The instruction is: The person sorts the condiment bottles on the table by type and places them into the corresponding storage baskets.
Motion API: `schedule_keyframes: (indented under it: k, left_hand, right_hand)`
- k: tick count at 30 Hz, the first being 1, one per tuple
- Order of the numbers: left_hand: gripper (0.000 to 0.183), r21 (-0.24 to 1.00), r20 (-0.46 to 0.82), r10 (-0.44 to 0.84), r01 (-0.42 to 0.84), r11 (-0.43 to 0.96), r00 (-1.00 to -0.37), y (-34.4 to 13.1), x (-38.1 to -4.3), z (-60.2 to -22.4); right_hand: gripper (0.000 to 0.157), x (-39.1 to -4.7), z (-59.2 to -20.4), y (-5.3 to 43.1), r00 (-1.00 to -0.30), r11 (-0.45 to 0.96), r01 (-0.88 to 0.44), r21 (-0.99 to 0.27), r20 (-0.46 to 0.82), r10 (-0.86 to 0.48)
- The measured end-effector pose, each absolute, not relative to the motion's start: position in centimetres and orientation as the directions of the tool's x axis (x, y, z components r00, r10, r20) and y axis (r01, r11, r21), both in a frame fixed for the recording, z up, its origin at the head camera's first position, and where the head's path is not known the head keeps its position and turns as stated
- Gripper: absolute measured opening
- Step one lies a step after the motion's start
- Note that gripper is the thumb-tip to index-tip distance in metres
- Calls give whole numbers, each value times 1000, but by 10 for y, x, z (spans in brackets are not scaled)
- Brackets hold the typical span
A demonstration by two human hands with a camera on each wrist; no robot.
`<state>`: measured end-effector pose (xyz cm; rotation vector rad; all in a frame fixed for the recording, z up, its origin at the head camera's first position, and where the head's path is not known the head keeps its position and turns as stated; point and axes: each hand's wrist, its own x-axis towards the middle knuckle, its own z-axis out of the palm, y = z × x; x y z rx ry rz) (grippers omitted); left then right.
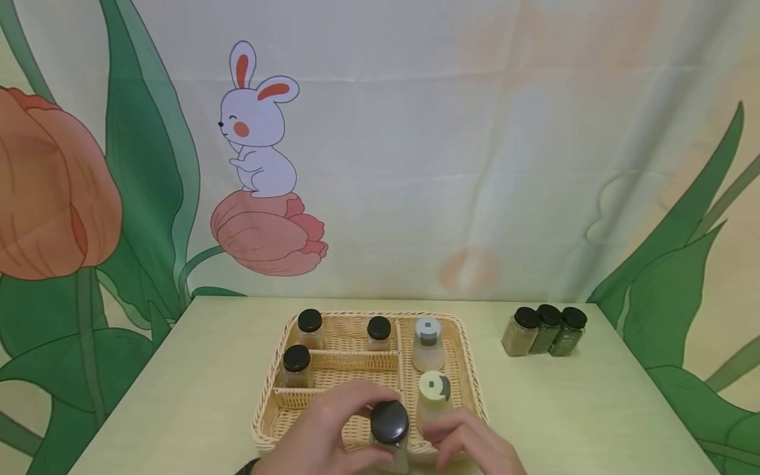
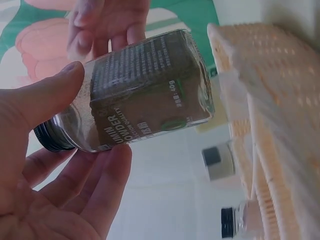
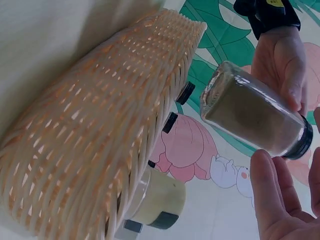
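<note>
My left hand [image 1: 323, 432] grips a square glass spice jar [image 2: 145, 90] with a black lid, thumb on one side and fingers on the other. Brown powder fills most of it, and its label reads cumin powder. The jar is held up at the near edge of a wicker basket [image 1: 368, 361]. To its right, my right hand [image 1: 475, 445] has its fingers loosely bent and holds nothing; in the right wrist view its fingertips [image 3: 261, 162] come close to the jar's lid end. Just beyond that hand, a bottle with a pale yellow lid [image 1: 435, 386] stands in the basket's right compartment.
Black-lidded jars stand in the basket's left compartments, one at the back left [image 1: 310, 323], another in front of it [image 1: 297, 361], and a third by the divider [image 1: 379, 330]. A grey-lidded bottle [image 1: 428, 346] stands back right. Three dark-lidded jars [image 1: 546, 330] sit right of the basket.
</note>
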<state>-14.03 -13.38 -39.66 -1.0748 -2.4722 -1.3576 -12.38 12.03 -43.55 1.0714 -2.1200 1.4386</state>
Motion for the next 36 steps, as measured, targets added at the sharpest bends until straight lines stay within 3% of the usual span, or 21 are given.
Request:
schedule_keyframes:
  k: [5,12,18,28,36]
  left_hand:
    - [57,677,436,471,625,390,-767,-141,-148,-394]
    - [60,603,552,390,676,423,-737,-155,-167,-394]
    - [60,601,544,338,638,481,-768,-170,-183,-395]
    - [65,532,555,295,605,593,-778,-186,-206,-404]
    - [65,520,517,280,557,647,-809,-190,-213,-412]
  right_hand:
    - [33,-123,-425,124,-718,281,-695,-662,613,-331]
    - [27,-136,-414,140,-787,401,-616,-678,541,-295]
    - [25,-152,-412,153,-834,468,-546,-695,503,-226]
    - [29,-186,-429,173,-758,499,-623,-603,624,-191]
    - [28,-218,-440,195,-766,598,-572,-562,627,-142]
